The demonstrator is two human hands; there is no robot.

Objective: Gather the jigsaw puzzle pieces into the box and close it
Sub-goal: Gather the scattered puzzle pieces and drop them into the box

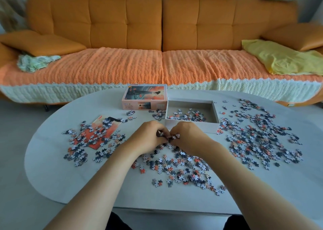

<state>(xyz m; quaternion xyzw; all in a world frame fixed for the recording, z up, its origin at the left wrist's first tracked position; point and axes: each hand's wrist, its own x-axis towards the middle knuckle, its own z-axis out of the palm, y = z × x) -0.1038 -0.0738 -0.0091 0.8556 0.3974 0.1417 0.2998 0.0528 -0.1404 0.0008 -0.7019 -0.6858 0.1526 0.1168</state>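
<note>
Left fingers point(160, 128), right fingers point(176, 128) pinch pieces point(173, 137) before box point(210, 127).

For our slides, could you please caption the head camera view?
Left hand and right hand pinch puzzle pieces in front of the open box, its lid beside it on the table.

No text could be read anywhere. The box lid point(144, 97) carried small print on its front side, too blurred to make out.
</note>
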